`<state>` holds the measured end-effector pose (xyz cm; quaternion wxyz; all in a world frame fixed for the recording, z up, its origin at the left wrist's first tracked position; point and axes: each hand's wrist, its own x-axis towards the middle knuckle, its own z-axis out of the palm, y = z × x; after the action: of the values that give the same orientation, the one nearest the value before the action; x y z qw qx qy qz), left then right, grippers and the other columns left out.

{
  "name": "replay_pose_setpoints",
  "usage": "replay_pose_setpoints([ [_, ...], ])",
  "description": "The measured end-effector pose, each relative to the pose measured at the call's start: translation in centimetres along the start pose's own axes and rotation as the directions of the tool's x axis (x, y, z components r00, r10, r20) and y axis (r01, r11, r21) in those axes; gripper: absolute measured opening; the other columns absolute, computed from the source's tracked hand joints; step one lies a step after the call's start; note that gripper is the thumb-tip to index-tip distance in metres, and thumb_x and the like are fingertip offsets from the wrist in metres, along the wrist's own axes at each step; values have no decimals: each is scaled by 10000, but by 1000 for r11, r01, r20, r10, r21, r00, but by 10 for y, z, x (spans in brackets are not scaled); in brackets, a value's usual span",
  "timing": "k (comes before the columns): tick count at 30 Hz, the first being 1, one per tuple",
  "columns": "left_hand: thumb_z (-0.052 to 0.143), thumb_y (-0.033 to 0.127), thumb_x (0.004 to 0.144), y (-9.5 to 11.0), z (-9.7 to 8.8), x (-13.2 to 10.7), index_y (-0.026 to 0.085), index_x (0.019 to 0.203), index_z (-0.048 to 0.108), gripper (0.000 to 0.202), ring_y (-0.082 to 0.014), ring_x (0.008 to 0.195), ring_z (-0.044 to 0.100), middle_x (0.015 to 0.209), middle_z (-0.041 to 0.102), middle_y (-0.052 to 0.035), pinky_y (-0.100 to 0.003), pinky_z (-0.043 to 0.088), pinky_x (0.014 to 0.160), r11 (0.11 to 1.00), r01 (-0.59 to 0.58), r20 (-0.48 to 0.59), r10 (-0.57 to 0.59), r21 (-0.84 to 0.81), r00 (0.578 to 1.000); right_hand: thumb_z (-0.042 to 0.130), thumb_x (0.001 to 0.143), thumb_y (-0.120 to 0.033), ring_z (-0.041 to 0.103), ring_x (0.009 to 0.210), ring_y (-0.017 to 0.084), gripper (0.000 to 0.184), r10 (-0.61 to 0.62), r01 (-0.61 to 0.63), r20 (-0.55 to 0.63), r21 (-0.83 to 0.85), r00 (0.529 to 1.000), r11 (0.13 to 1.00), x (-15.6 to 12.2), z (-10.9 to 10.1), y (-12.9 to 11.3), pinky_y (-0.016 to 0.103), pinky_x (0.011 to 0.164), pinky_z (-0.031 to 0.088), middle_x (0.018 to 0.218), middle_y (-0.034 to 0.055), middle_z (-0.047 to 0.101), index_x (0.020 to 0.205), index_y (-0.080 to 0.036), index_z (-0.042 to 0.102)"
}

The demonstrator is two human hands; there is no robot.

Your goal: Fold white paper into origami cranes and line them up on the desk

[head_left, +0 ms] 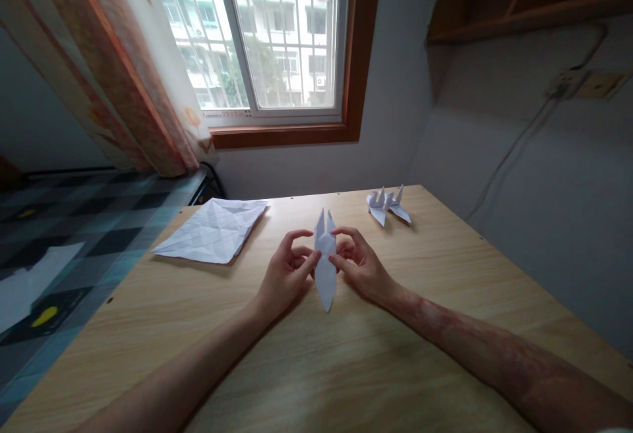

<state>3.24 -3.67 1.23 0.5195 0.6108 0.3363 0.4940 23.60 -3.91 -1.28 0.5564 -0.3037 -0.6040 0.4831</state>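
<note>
A narrow folded white paper piece (pixel 326 268) stands between both hands at the middle of the wooden table (pixel 420 354). It has two points at its far end and one point toward me. My left hand (pixel 287 273) pinches its left edge with thumb and forefinger. My right hand (pixel 361 265) pinches its right edge the same way, with the other fingers curled.
A creased, unfolded white sheet (pixel 213 230) lies at the table's far left. A finished folded paper figure (pixel 388 203) rests at the far right near the wall. A bed with a checked cover (pixel 99 222) stands left of the table, under a window (pixel 267 37) with a curtain.
</note>
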Motion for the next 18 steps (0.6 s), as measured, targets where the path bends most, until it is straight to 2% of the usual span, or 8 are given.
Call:
replay_pose_setpoints([
  [3, 840, 426, 958, 0, 0, 0, 231, 1299, 613, 453, -102, 628, 664, 956, 771, -8, -188, 453, 541, 1000, -18, -6, 18, 18, 1000, 771, 977, -335, 646, 751, 146, 354, 7, -6, 18, -27, 1000, 1000, 0, 0, 0, 305, 739, 573, 885, -48, 621, 1287, -300, 606],
  [7, 811, 437, 977, -2, -2, 1, 189, 1233, 704, 372, -100, 675, 667, 1100, 781, -66, -211, 492, 586, 997, -29, 2, 29, 77, 1000, 763, 962, -312, 643, 789, 154, 344, 25, -26, -11, -70, 1000, 997, 0, -1, 1, 316, 785, 567, 917, -32, 652, 1272, -279, 616],
  [9, 821, 442, 966, -3, -3, 1, 183, 1213, 708, 375, -86, 646, 644, 1139, 774, -67, -217, 499, 581, 996, -23, -14, 24, 88, 1000, 758, 957, -302, 643, 793, 160, 330, 30, -32, -25, -96, 999, 995, 0, -1, 1, 317, 791, 552, 872, -37, 643, 1261, -269, 633],
  [11, 838, 443, 951, -5, -4, 1, 180, 1172, 707, 367, -65, 602, 598, 1130, 769, -55, -208, 476, 553, 995, -14, -31, 17, 102, 999, 750, 959, -297, 646, 799, 164, 309, 35, -36, -17, -112, 999, 993, -1, -1, 1, 318, 789, 538, 864, -34, 650, 1250, -264, 648],
  [14, 864, 437, 929, -7, -3, 2, 176, 1125, 704, 363, -54, 588, 571, 1086, 768, -46, -193, 440, 532, 994, -24, -51, 29, 103, 998, 742, 969, -310, 646, 816, 162, 268, 37, -36, 9, -113, 999, 993, -2, -1, 1, 319, 785, 535, 984, -4, 700, 1220, -267, 660],
  [16, 882, 427, 914, -6, -3, 3, 177, 1119, 688, 377, -77, 635, 629, 1041, 768, -42, -194, 475, 571, 997, -37, -57, 41, 69, 998, 739, 983, -332, 651, 824, 164, 245, 41, -39, 17, -85, 999, 996, -2, -1, 1, 318, 779, 541, 1009, 1, 705, 1201, -271, 648],
  [18, 897, 414, 904, -5, -2, 4, 189, 1132, 662, 398, -109, 696, 700, 984, 766, -27, -204, 525, 627, 999, -44, -53, 46, 24, 998, 741, 998, -354, 658, 811, 166, 271, 44, -43, 17, -45, 999, 998, -1, -1, 2, 315, 771, 542, 952, -15, 696, 1226, -281, 615],
])
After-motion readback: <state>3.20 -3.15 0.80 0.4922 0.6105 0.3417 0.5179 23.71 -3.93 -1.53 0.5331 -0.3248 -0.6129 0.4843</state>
